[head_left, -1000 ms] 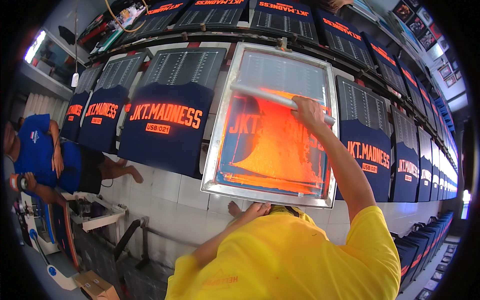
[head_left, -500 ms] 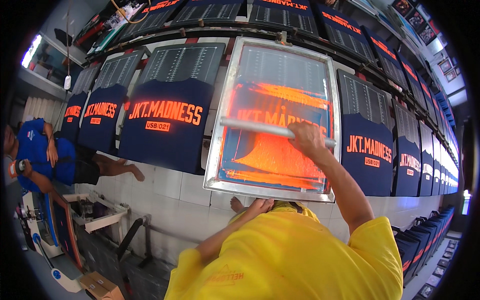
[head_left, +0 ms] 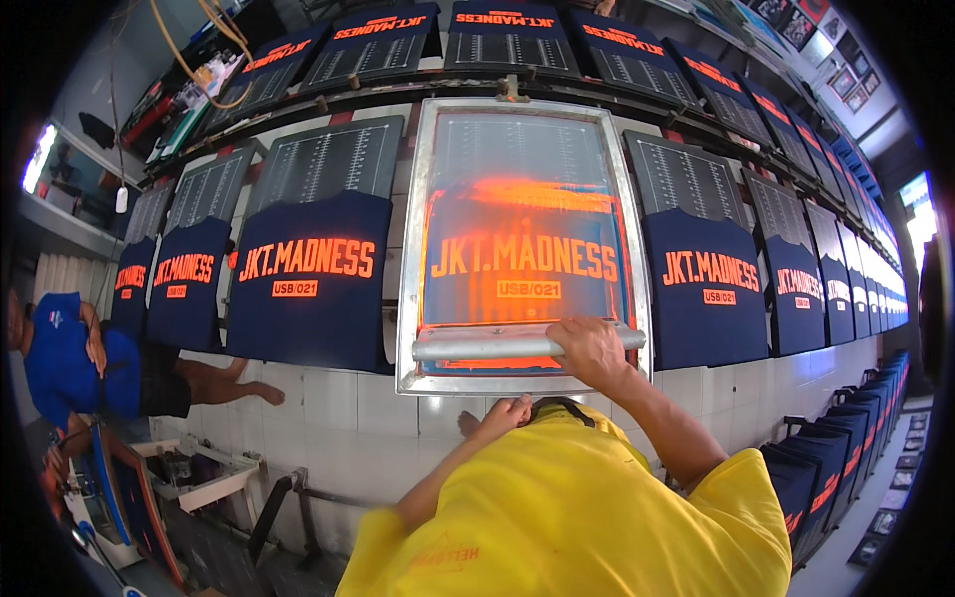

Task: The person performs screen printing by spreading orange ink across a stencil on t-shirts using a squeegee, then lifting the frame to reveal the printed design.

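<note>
R hand (head_left: 594,355): closed round squeegee (head_left: 477,344), nr its R end.
Squeegee pos.: across near end of screen (head_left: 409,269), inside metal frame.
L hand (head_left: 508,414): at wearer's waist, just below frame's near edge; can't tell if gripping.
Lettering: big org. block caps + small boxed line, visible thru mesh; same on navy shirts (head_left: 308,323) both sides. Faint print on yellow shirt (head_left: 597,497), too blurry.
Ink (head_left: 537,191): bright org. streaks, upper mesh.
Boards (head_left: 328,159): dk grey, white ruled marks, in rows.
Floor (head_left: 390,408): pale tiles.
Room: co-worker (head_left: 65,343) in blue top, far L; framed pics (head_left: 845,84) upper R.
</note>
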Demonstrator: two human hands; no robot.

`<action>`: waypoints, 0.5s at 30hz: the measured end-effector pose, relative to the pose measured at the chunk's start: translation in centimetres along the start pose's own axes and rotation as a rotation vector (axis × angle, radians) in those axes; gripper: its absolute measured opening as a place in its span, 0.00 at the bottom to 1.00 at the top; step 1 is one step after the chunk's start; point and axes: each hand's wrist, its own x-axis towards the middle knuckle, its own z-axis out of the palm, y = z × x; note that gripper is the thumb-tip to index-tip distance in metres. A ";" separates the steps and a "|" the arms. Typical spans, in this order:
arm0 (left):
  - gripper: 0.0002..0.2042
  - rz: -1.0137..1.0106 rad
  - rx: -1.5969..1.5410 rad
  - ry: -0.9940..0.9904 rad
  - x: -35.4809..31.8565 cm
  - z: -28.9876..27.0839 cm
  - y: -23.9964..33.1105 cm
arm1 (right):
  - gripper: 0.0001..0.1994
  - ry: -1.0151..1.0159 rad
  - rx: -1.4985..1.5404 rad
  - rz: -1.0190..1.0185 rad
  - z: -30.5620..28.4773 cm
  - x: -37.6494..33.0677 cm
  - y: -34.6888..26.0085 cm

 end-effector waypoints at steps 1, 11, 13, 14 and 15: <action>0.24 -0.035 -0.058 -0.012 -0.3 0.1 0.6 | 0.08 -0.030 0.019 0.068 -0.2 -0.1 0.2; 0.18 -0.302 -0.511 -0.098 -1.2 -0.1 4.3 | 0.10 0.028 0.087 0.101 -2.2 -0.4 1.8; 0.17 -0.329 -0.533 -0.108 -1.4 -0.2 5.1 | 0.10 0.000 0.060 0.074 -1.8 -1.9 1.0; 0.17 -0.341 -0.531 -0.111 -1.6 -0.2 5.6 | 0.11 0.007 0.028 0.060 -1.5 -2.7 0.5; 0.17 -0.353 -0.528 -0.114 -1.8 -0.2 6.1 | 0.11 0.018 0.003 0.048 -1.4 -3.3 0.1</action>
